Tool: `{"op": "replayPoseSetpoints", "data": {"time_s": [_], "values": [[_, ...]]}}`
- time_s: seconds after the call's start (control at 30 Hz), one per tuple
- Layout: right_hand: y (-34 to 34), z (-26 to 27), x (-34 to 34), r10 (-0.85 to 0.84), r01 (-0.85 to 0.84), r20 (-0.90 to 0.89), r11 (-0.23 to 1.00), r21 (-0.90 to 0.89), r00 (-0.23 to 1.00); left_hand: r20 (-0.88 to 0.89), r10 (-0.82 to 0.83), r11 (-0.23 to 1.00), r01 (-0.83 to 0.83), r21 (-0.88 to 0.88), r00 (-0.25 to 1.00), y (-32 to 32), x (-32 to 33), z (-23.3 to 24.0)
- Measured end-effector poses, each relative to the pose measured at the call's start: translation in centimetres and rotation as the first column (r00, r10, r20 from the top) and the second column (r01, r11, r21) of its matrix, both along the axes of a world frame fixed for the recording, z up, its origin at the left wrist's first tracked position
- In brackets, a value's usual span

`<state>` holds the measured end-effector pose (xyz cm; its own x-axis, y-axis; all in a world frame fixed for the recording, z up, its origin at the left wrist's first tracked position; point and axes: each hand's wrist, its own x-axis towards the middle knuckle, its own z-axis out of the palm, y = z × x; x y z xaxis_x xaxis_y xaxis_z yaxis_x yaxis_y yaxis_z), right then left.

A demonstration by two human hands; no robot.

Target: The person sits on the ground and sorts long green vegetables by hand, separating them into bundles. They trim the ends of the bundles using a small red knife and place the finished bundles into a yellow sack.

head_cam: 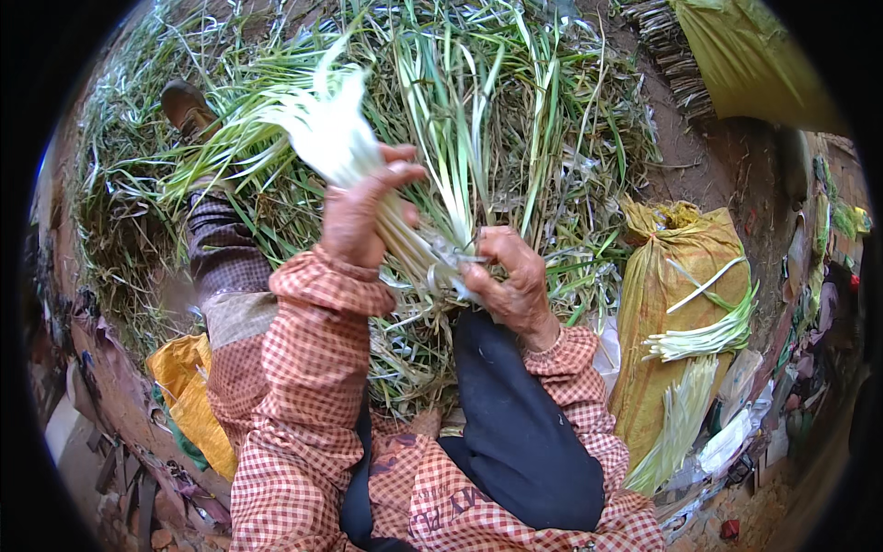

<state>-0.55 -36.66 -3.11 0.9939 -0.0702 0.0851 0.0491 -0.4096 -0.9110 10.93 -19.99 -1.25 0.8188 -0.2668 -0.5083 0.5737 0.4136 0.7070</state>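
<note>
My left hand [365, 207] is wrapped around a bunch of long allium stalks [338, 131], with pale white shafts and light green leaves. The leaves fan out to the upper left, and the upper part is overexposed and blurred. At the root end of the same bunch, my right hand [510, 279] pinches thin, pale strands between thumb and fingers. Whether these are roots or peeled outer skins, I cannot tell. Just beyond my right hand, other green-and-white stalks [448, 165] lie pointing away from me on a heap of leaf trimmings [572, 165].
A tied yellow woven sack [641, 297] stands at my right, with one allium bunch [697, 338] across it and another bunch [679, 421] below. An orange-yellow sack [193, 400] lies at left. My outstretched leg [227, 248] crosses the heap. Bundled sticks [672, 55] lie upper right.
</note>
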Motion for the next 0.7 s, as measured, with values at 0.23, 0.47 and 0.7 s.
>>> {"op": "replayPoseSetpoints", "data": {"time_s": [0.23, 0.47, 0.7], "values": [[0.3, -0.4, 0.3, 0.096, -0.09, 0.032, 0.986, -0.139, 0.995, -0.149, -0.107, 0.993, 0.114, 0.04, 0.983, 0.1, -3.1, -1.0], [1.8, -0.6, 1.3, 0.063, 0.27, -0.444, 0.715, 0.645, 0.894, -0.043, -0.033, 0.992, 0.038, 0.117, 0.999, 0.0, -4.9, -1.6], [-1.3, -7.1, -1.3, -0.038, -0.136, -0.362, 0.886, -0.444, 0.931, 0.276, 0.159, 0.975, -0.194, 0.105, 0.948, 3.5, -1.0, 1.0]]}}
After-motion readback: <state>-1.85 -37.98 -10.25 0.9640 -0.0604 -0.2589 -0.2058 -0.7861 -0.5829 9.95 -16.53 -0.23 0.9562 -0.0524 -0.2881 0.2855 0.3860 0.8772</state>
